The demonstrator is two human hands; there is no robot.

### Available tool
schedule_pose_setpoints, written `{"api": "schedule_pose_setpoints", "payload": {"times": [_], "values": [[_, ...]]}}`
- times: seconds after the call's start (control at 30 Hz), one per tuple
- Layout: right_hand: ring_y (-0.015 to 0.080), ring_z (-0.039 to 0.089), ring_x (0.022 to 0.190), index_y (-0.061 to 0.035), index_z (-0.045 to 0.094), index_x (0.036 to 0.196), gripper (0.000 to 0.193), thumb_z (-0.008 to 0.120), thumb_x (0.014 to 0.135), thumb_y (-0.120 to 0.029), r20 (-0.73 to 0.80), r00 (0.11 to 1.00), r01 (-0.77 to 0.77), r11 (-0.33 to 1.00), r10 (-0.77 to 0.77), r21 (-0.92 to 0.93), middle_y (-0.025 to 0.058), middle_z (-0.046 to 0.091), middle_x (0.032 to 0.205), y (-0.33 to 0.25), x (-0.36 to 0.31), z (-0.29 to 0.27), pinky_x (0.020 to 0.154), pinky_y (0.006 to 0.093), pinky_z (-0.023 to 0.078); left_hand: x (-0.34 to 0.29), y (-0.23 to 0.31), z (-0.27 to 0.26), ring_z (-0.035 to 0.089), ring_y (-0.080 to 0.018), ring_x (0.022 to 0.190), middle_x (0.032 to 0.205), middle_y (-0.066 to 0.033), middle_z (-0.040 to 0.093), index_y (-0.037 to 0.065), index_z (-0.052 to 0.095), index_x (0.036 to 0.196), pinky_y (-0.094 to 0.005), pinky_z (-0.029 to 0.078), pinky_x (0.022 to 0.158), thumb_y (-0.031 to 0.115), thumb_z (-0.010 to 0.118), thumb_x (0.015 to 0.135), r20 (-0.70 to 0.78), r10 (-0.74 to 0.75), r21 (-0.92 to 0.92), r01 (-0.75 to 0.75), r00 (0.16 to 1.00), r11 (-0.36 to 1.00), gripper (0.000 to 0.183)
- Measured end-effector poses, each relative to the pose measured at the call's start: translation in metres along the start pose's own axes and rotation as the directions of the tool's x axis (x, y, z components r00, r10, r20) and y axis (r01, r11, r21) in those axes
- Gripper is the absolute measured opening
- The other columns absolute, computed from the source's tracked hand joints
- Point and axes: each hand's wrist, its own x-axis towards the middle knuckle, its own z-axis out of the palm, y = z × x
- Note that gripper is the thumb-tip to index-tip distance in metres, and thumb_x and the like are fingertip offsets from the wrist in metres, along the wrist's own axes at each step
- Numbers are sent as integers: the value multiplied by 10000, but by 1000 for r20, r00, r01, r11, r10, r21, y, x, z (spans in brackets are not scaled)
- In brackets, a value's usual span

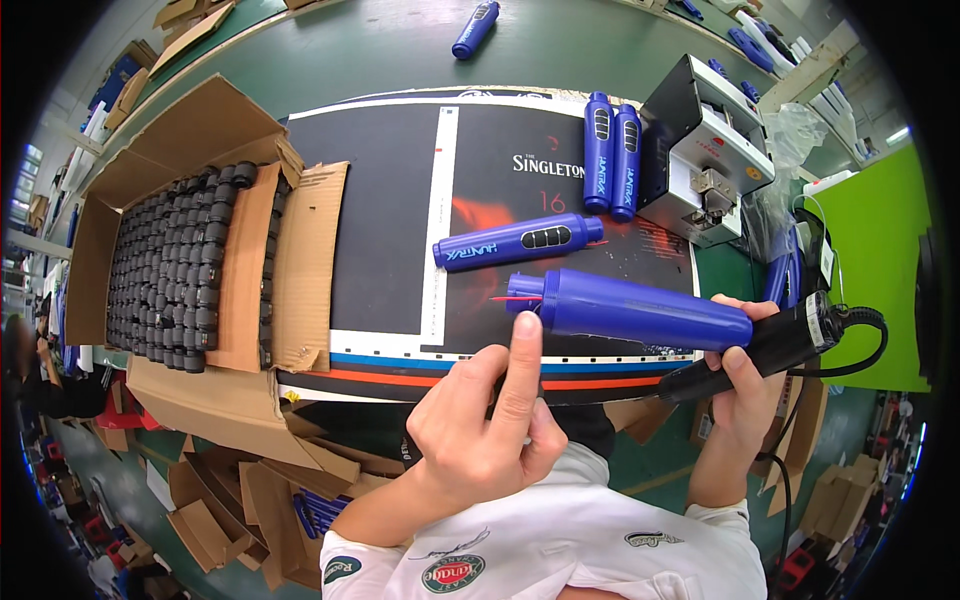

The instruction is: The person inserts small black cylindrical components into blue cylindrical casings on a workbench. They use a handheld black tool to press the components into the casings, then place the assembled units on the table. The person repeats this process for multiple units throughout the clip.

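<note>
Honestly, I worry my right hand (745, 385), closed around the black corded tool (770, 350) carrying the blue tube (640, 312) above the worktop's near edge, lets it slip off, since my left hand (490, 420) only fingertips it.

green workbench (380, 45) | dark printed mat (380, 200) | cardboard scraps on floor (230, 500) | bright green panel (890, 230)

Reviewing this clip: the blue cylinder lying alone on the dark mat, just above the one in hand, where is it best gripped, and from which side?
Probably around the middle of the lone blue cylinder, from above. It lies flat on the dark mat, slightly tilted, with bare mat on both long sides, so fingers can close across its round body. The left hand is nearer; the right hand holds the black power tool.
</note>
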Motion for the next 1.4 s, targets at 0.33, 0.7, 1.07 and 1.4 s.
{"api": "schedule_pose_setpoints", "payload": {"times": [0.33,0.7,1.07,1.4], "values": [[139,548,783,-37,504,1245,481,722,825,-124,2,999,-47,991,47,123,228,603,1186,1,6,-9,687,266,461,5,-25,-28,623,-218,959,1168,-213,598,-105,580,1221,-327,535,836,-125,620,806,27,-389,-560,336,921,757,417],[129,546,755,-48,512,1260,512,756,821,-147,73,997,-27,997,22,67,229,598,1174,-1,9,-10,700,255,457,13,-35,-21,631,-251,1101,1235,-220,576,-100,565,1256,-351,566,949,-163,623,823,297,-390,-793,453,871,408,441],[131,573,762,-27,503,1257,570,796,795,-189,35,998,43,999,-43,2,220,613,1167,-7,4,-10,701,262,468,7,-37,-15,647,-247,1074,1226,-220,586,-90,583,1241,-338,576,938,-157,635,823,365,-397,-819,493,842,293,426],[118,512,770,29,506,1276,517,717,850,-176,105,966,259,908,-238,-329,180,593,1188,-56,15,4,722,263,437,25,-51,-8,638,-161,990,1122,-112,609,-44,647,1157,-292,566,875,-105,704,775,371,-225,-690,430,901,582,391]]}}
